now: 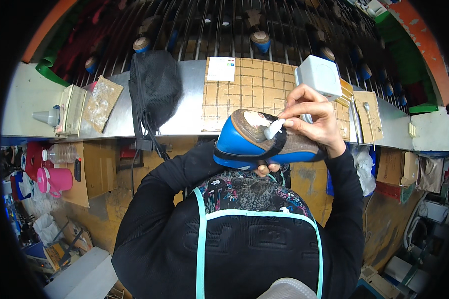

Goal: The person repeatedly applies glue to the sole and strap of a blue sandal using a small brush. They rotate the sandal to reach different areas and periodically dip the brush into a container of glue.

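Observation:
A blue shoe last (238, 143) with a brown-edged insole and a black strap around it lies across in front of me, underside up. My left hand (267, 170) is mostly hidden beneath it; its fingertips curl against the near side and hold it up. Above the insole, my right hand (311, 113) pinches a small white block-like piece (273, 129) between thumb and fingers. That piece touches the underside or hovers just over it; I cannot tell which. Behind my right hand stands a white squarish container (318, 77) on a sheet of cardboard (252, 89).
A black mesh bag (154, 92) sits on the metal ledge (187, 107), left of the cardboard. Beyond runs a rack of metal rollers (199, 35) carrying several more blue lasts (260, 42). A stained board (103, 103) lies far left; a swab-like stick (369, 117) lies right.

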The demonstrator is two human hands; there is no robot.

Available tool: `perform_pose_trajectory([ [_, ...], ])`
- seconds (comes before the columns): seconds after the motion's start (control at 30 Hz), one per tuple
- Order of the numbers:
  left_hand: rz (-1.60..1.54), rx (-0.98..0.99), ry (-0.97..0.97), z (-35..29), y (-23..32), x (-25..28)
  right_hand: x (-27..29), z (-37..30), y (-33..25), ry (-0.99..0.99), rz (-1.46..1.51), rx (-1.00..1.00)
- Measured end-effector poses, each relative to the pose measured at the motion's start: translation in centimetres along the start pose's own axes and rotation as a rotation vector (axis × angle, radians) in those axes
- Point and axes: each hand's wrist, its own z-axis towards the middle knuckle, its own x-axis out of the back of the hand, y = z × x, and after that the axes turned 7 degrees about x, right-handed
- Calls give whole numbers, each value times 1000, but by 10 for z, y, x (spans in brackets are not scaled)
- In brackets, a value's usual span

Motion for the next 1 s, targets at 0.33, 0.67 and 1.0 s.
perform_pose_trajectory([
  [0.33,-119,-52,-183,1,-12,16,21,-8,-2,-68,-67,-77],
  [0.67,679,-763,584,-5,75,2,-58,-51,-46,377,-530,-164],
  [1.0,1121,-803,695,-19,77,-1,-49,-18,-2,685,-591,-184],
])
